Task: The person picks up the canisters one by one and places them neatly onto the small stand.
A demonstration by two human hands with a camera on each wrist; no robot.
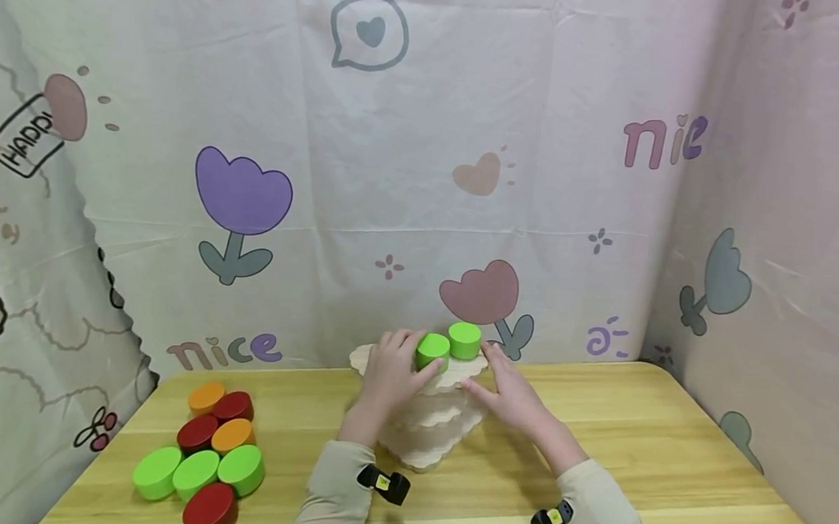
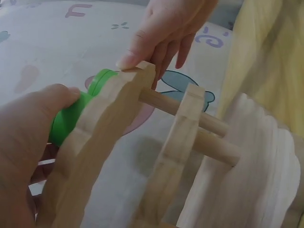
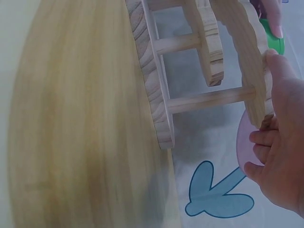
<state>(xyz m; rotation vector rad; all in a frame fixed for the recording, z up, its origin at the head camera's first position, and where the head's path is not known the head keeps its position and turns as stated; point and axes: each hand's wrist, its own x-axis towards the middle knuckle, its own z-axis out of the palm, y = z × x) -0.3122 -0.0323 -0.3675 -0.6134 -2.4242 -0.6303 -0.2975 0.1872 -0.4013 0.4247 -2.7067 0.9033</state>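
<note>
The green block [image 1: 432, 346] is on the top board of a tiered wooden stand [image 1: 418, 448], towards the middle of the counter [image 1: 631, 451] and close to its back edge. The left hand [image 1: 391, 379] pinches it, thumb in front and fingers behind. The right hand [image 1: 516, 392] grasps the right end of the top board between thumb and fingers. A second green block [image 1: 464, 341] sits just beside the first, with no hand clasped round it.

The step in hand looks like settling the held block in place. It would go best lowered straight down, its flat base level on the board, then let go by parting thumb and fingers evenly so that nothing drags. The fingers should stay off the neighbouring block, which a sideways nudge could shift. Because the top board stands on dowels [image 3: 211, 99], it may rock under an off-centre push, so the right hand does well to brace it lightly. Whether the block bears fully on the board cannot be told. Eight more blocks in green, orange and dark red lie to the left.
</note>
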